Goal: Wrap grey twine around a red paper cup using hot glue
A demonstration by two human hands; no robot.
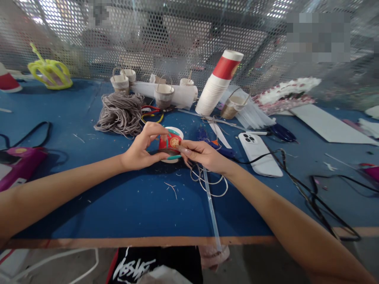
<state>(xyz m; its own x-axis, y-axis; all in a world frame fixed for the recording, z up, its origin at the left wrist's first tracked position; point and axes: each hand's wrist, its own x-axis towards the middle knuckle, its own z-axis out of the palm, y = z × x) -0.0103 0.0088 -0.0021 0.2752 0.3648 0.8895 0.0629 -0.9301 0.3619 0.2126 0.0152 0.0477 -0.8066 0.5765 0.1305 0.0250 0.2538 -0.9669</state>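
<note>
A red and white paper cup (171, 141) lies on its side between my hands, with grey cord wound round its lower part. My left hand (145, 149) grips the cup from the left, its long teal nails spread over the cup's two ends. At the cup's right side, my right hand (204, 156) pinches the grey cord against it. Loose loops of thin cord (217, 195) trail on the table below my right hand. A blue glue gun (219, 149) lies just behind the right hand, and a clear glue stick (211, 209) reaches over the table's front edge.
Behind are a grey cord bundle (120, 114), several cord-covered little baskets (164, 96), yellow-handled pliers (152, 117) and a leaning stack of paper cups (219, 83). A white phone (260, 154) and black cables (308, 193) lie right. A purple glue gun (25, 161) is at left.
</note>
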